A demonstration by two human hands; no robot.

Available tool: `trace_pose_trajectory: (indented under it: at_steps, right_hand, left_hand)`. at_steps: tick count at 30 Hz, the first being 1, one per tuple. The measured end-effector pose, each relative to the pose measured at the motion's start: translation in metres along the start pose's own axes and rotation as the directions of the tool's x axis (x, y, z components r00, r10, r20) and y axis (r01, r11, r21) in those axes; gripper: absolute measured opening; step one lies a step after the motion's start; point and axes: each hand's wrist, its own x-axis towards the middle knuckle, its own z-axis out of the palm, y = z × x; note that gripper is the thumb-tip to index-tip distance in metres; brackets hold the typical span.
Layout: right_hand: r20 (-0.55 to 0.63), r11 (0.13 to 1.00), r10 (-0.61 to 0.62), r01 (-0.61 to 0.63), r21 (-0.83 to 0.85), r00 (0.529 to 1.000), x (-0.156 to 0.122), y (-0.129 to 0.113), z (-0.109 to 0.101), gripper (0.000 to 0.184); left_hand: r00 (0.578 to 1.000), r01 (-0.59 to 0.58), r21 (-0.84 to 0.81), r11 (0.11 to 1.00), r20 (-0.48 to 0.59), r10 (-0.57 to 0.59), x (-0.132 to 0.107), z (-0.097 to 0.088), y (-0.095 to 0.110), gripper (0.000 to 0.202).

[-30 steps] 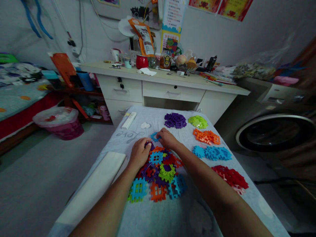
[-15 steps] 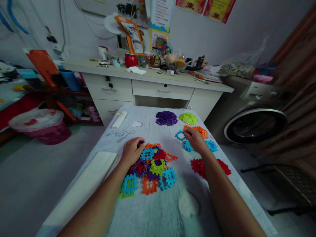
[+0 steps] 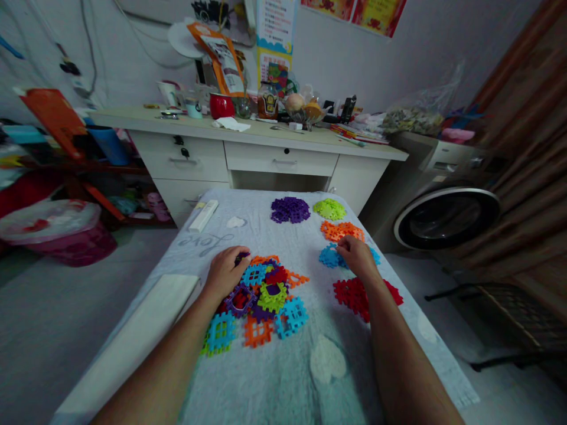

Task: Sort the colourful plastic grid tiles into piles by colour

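At the back left of a mixed heap of interlocking plastic building pieces [image 3: 272, 298], my left hand [image 3: 224, 273] is closed on a dark purple building piece [image 3: 241, 257], mostly covered by the fingers. My right hand [image 3: 355, 255] is over the blue pile [image 3: 329, 255] on the right, fingers pinched together at its top. Whether a blue piece is still between those fingertips is hidden. Behind that hand lies an orange pile [image 3: 342, 231]; a red pile [image 3: 352, 296] is partly under my right forearm. Purple [image 3: 290, 210] and lime green [image 3: 329, 209] piles sit at the far end.
A cloth with printed hearts covers the table [image 3: 283, 383]. On its left side lie a long white box [image 3: 133, 336] and a smaller white box [image 3: 204, 216]. Beyond stands a cluttered white desk [image 3: 283, 158], with a washing machine [image 3: 443, 206] at right and a pink bin [image 3: 66, 236] at left.
My right hand has brought a blue piece from beside the orange pile down to the blue pile. My left hand stays by the heap with the purple piece. The whole view has shifted slightly.
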Motion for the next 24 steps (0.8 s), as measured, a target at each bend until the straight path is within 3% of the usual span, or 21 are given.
trace_pose_trajectory:
  at_steps: [7, 11, 16, 20, 24]
  right_hand:
    - [-0.026, 0.956, -0.021, 0.012, -0.294, 0.999, -0.001, -0.001, 0.006, 0.012]
    - [-0.011, 0.938, -0.040, 0.034, -0.344, 0.999, -0.001, -0.004, 0.005, 0.014]
    - [0.134, 0.955, -0.216, 0.238, -0.178, 0.967, -0.008, -0.023, 0.010, 0.019]
    - [0.259, 0.897, -0.436, 0.438, 0.054, 0.862, -0.023, -0.054, 0.023, 0.022]
    - [0.288, 0.841, -0.540, 0.502, 0.200, 0.791, -0.039, -0.078, 0.041, 0.029]
  left_hand:
    - [1.000, -0.005, -0.006, 1.000, -0.005, 0.005, -0.001, 0.000, 0.000, 0.029]
    - [1.000, -0.009, -0.006, 1.000, 0.002, 0.009, 0.000, 0.000, -0.001, 0.030]
    - [1.000, 0.008, -0.014, 1.000, 0.006, -0.008, -0.001, -0.001, 0.001, 0.031]
    - [1.000, 0.019, -0.015, 1.000, -0.003, -0.019, -0.001, -0.001, 0.003, 0.030]
    - [1.000, 0.003, -0.027, 1.000, -0.022, -0.003, -0.002, -0.001, 0.002, 0.027]
